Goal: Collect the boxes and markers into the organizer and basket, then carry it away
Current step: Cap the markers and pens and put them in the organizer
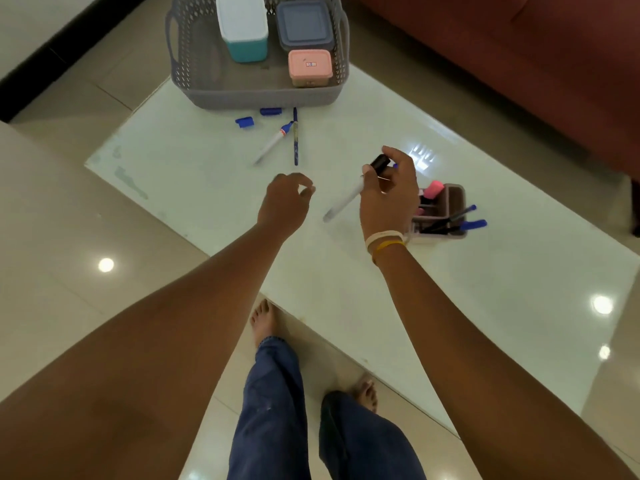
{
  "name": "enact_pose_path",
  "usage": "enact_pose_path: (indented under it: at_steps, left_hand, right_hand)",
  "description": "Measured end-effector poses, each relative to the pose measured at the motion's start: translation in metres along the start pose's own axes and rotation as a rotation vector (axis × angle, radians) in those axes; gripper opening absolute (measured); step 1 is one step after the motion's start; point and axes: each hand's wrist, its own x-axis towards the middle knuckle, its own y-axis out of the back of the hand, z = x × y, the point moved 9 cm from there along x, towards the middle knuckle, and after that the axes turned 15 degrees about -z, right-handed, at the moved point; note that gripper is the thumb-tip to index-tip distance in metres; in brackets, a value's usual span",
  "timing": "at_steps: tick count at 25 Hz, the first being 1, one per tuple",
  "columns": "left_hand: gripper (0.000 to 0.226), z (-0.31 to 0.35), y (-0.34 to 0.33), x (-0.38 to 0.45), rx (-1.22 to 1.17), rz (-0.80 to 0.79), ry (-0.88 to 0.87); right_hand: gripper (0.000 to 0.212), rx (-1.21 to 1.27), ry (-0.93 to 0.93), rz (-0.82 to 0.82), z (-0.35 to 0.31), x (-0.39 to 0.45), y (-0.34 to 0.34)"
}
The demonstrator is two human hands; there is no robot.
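My right hand (389, 192) grips a white marker with a black cap (349, 197) above the white table (207, 174). My left hand (285, 199) hovers beside it with curled fingers and holds nothing. Just right of my right hand stands a brown organizer (450, 209) with pens and a pink item in it. At the table's far end a grey basket (207, 81) holds a white and teal box (244, 26), a grey box (304, 24) and a pink box (310, 67). In front of the basket lie a white marker (272, 143), a blue pen (295, 136) and two blue caps (245, 121).
A red-brown sofa (519, 64) runs along the far right of the table. Glossy beige floor tiles surround the table. My bare feet and blue trousers (273, 393) stand at the table's near corner.
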Motion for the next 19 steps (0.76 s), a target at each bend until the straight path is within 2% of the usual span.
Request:
enact_pose_path:
  at_steps: [2, 5, 10, 14, 16, 19]
  left_hand:
    - [0.019, 0.019, -0.029, -0.018, -0.044, -0.051, -0.053]
    - [0.020, 0.052, -0.068, -0.040, -0.091, -0.131, -0.118]
    - [0.034, 0.083, -0.111, -0.057, -0.048, -0.242, -0.133]
    - [0.045, 0.086, -0.130, -0.057, 0.099, -0.302, -0.145]
    - [0.047, 0.083, -0.133, -0.055, 0.134, -0.293, -0.141]
    - [0.044, 0.081, -0.130, -0.051, 0.108, -0.252, -0.127]
  right_hand:
    - [0.027, -0.031, 0.070, 0.106, -0.008, -0.016, 0.046]
    - [0.027, -0.038, 0.080, 0.234, -0.005, -0.028, 0.107]
    - [0.023, -0.121, 0.150, 0.268, -0.004, -0.023, 0.157]
    - [0.021, -0.102, 0.202, 0.371, -0.011, -0.004, 0.197]
    - [0.022, -0.113, 0.217, 0.327, -0.013, 0.014, 0.206]
    - [0.021, -0.178, 0.188, 0.153, -0.006, 0.047, 0.193]
